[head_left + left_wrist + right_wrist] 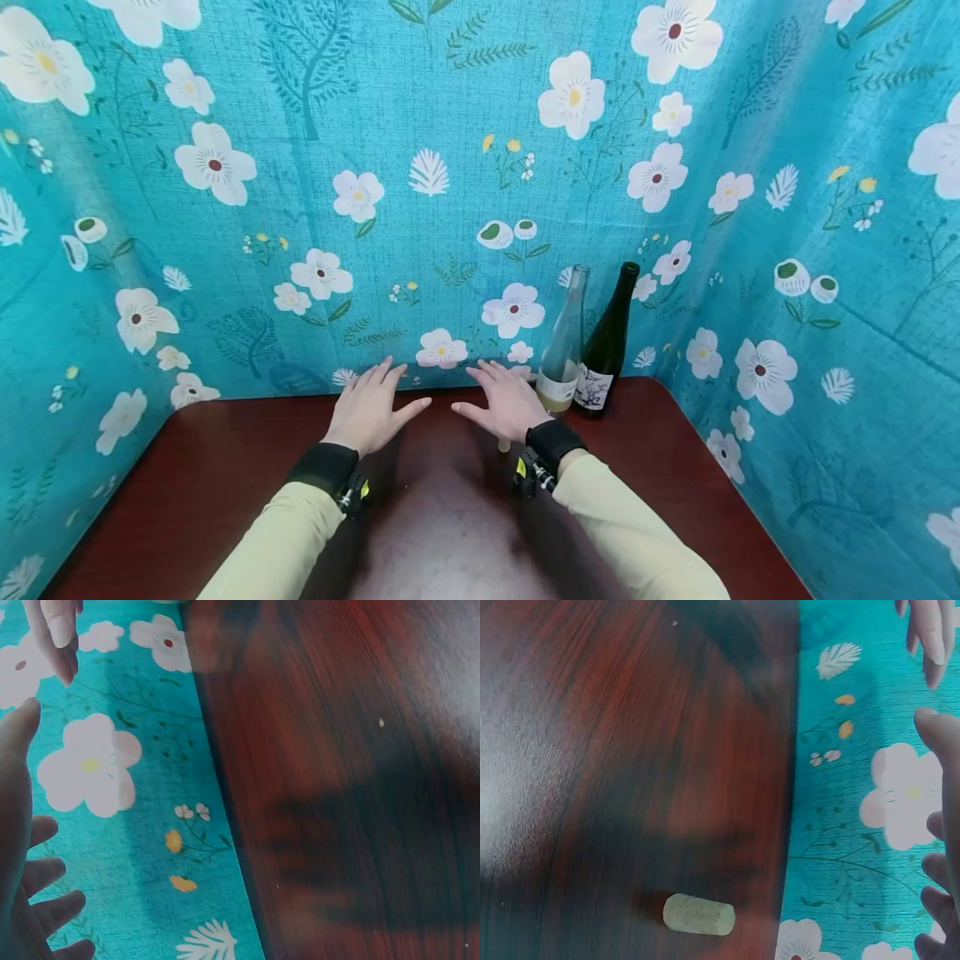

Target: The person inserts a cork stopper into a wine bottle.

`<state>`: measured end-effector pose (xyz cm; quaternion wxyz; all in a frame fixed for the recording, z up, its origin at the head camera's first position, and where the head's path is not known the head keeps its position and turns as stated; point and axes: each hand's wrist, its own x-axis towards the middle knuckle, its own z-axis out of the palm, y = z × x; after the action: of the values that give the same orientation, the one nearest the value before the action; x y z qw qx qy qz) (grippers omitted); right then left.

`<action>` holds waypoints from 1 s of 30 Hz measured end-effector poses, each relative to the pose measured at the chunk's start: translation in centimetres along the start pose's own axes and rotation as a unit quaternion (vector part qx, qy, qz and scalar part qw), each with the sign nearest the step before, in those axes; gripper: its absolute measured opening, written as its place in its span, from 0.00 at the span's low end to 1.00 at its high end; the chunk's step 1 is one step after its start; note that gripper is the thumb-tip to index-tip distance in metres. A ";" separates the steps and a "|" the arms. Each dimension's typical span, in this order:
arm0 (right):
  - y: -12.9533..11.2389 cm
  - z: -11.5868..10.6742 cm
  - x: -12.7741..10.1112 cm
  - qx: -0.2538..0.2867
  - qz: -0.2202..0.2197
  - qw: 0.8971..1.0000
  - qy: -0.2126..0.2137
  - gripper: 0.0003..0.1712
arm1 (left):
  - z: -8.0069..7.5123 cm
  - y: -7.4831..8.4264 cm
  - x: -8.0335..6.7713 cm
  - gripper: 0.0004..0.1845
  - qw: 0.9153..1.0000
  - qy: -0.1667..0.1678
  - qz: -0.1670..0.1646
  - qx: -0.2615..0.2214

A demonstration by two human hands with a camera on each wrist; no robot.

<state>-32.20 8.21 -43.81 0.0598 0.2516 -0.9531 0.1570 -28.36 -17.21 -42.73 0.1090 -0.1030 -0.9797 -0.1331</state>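
Observation:
Both hands are held out over the far part of the dark red-brown table, palms down with fingers spread, and neither holds anything. My left hand (369, 410) is left of the middle, its thumb pointing toward the other hand. My right hand (504, 402) is nearest a clear glass bottle (562, 358), which has a white label and some pale liquid low inside. Close beside that bottle stands a dark green wine bottle (609, 350) with a picture label. A cork (699, 914) lies on the table below the right hand, mostly hidden by the wrist in the head view.
The table (225, 467) has rounded far corners. A turquoise cloth (420, 108) with white flowers hangs along its back and both sides. A dark band with a small camera sits on each wrist, and a few tiny crumbs (381, 722) dot the tabletop.

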 end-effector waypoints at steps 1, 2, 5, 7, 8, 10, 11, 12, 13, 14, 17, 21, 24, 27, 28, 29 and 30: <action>0.0 -0.4 -0.2 0.003 0.000 1.000 0.008 0.46 | -0.1 0.1 -0.1 0.46 1.000 0.002 0.000 -0.005; 0.1 -0.7 -0.4 0.007 0.001 1.000 0.020 0.45 | -0.2 0.2 -0.1 0.47 1.000 0.004 0.001 -0.009; 0.7 -1.5 -0.9 0.029 0.012 0.997 0.075 0.41 | -0.5 0.7 -0.3 0.47 1.000 0.013 0.007 -0.022; 1.2 -2.1 -1.1 0.049 0.019 0.991 0.123 0.36 | -0.6 1.1 -0.4 0.46 0.999 0.020 0.011 -0.031; 1.5 -2.4 -1.2 0.059 0.024 0.986 0.153 0.32 | -0.8 1.3 -0.5 0.46 0.999 0.023 0.013 -0.034; 2.0 -3.0 -1.2 0.074 0.030 0.972 0.220 0.24 | -1.0 1.9 -0.7 0.46 0.998 0.028 0.020 -0.043; 2.3 -3.4 -1.1 0.080 0.032 0.963 0.255 0.21 | -1.2 2.2 -0.8 0.47 0.998 0.030 0.024 -0.048; 2.6 -3.8 -1.1 0.083 0.036 0.952 0.291 0.20 | -1.3 2.6 -0.9 0.46 0.998 0.032 0.030 -0.053; 2.9 -4.3 -0.9 0.086 0.044 0.941 0.325 0.19 | -1.5 2.9 -0.9 0.46 0.997 0.035 0.036 -0.057; 3.2 -4.7 -0.8 0.089 0.052 0.928 0.357 0.21 | -1.6 3.3 -0.9 0.46 0.997 0.037 0.042 -0.060; 4.0 -5.7 -0.1 0.097 0.082 0.899 0.420 0.32 | -2.1 4.3 -1.0 0.46 0.995 0.048 0.056 -0.068; 5.1 -6.4 0.7 0.144 0.132 0.888 0.416 0.49 | -2.5 5.2 -1.1 0.46 0.994 0.053 0.064 -0.068; 6.2 -6.3 0.9 0.209 0.170 0.891 0.367 0.57 | -2.6 5.7 -1.2 0.46 0.994 0.051 0.069 -0.069; 7.3 -6.1 0.8 0.250 0.205 0.898 0.300 0.56 | -2.6 5.9 -1.4 0.46 0.993 0.053 0.074 -0.075; 7.7 -6.0 0.7 0.252 0.215 0.902 0.278 0.54 | -2.5 6.0 -1.5 0.46 0.993 0.055 0.075 -0.077; 8.1 -5.9 0.7 0.251 0.221 0.907 0.257 0.52 | -2.5 6.0 -1.6 0.46 0.992 0.057 0.077 -0.079; 8.4 -5.8 0.6 0.248 0.224 0.912 0.239 0.49 | -2.5 6.1 -1.6 0.45 0.992 0.059 0.078 -0.082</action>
<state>-36.70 16.76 -40.44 0.1853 -0.0063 -0.8722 0.4527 -24.96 -12.48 -39.37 0.1683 -0.1799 -0.9461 -0.2102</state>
